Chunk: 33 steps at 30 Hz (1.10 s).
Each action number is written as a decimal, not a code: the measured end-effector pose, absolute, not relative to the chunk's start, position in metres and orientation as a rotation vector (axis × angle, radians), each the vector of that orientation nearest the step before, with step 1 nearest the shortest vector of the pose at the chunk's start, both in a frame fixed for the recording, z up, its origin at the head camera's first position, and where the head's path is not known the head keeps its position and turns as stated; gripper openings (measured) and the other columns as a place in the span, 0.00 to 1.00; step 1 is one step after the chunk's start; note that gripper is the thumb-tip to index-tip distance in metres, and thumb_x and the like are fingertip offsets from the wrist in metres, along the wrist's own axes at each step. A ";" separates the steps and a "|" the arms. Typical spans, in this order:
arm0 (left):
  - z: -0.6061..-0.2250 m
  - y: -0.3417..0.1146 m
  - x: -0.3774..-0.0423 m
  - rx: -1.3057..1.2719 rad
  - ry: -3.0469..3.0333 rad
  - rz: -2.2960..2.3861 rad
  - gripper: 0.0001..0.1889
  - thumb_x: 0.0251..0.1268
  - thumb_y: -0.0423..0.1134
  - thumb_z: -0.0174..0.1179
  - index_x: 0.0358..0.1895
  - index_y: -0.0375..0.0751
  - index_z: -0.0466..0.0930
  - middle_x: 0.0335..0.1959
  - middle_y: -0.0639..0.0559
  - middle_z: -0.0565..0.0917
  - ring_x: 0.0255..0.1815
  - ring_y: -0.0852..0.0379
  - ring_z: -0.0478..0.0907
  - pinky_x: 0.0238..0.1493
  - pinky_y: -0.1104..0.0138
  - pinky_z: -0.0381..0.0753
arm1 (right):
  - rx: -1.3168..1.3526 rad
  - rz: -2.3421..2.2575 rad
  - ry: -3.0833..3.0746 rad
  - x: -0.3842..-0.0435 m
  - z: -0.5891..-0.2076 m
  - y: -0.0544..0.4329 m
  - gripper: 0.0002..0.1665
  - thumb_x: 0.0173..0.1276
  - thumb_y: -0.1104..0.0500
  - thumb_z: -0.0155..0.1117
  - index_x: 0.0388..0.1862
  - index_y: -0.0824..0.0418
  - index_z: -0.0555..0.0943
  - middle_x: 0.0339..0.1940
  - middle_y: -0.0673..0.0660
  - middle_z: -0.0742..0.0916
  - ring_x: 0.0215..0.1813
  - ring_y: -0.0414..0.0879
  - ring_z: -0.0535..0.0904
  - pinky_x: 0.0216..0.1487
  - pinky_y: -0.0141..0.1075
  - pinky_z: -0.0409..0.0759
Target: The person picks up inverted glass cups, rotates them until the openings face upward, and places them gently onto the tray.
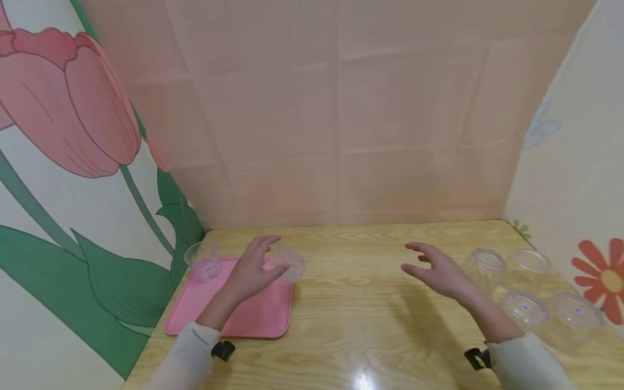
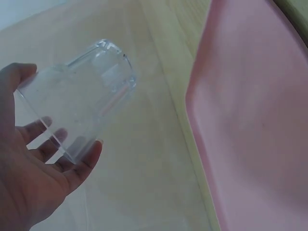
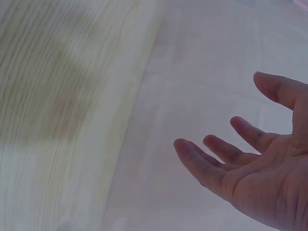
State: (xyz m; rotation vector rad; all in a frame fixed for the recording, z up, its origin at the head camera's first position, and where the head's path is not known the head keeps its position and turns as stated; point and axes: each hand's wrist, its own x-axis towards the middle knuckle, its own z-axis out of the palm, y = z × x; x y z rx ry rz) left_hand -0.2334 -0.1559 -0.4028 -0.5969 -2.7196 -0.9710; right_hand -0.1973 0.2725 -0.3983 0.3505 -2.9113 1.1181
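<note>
- Worktop [image 1: 341,330] spreads across my head view; slow, level travel over it seems wisest to me.
- On its left lies the pink tray [image 1: 265,325]; its raised lip could catch a low base, so I'd cross it high.
- Far right, four clear cups [image 1: 525,307] stand grouped; I'd steer wide of them.
- Right hand [image 1: 441,271] hovers over the worktop, fingers parted and bent a little, nothing in them; I'd call it ready for steadying.
- Left hand [image 1: 251,268]: fingers wrapped around the rim end of the held cup [image 2: 91,86], grasping it.
- That cup tilts, base pointing away, near the tray's far right corner; exact height I can't tell. I'd level it before contact, firm without squeezing.
- Another clear cup [image 1: 207,269] stands at the tray's far left; I'd leave a gap there.
</note>
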 end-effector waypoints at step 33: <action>-0.407 -0.213 -0.256 -0.464 -2.841 -0.823 0.39 0.65 0.59 0.66 0.74 0.43 0.67 0.68 0.41 0.71 0.70 0.39 0.68 0.67 0.40 0.70 | 0.234 0.599 -3.052 -0.174 -0.395 0.351 0.39 0.74 0.44 0.62 0.65 0.77 0.70 0.63 0.85 0.71 0.60 0.82 0.69 0.50 0.70 0.73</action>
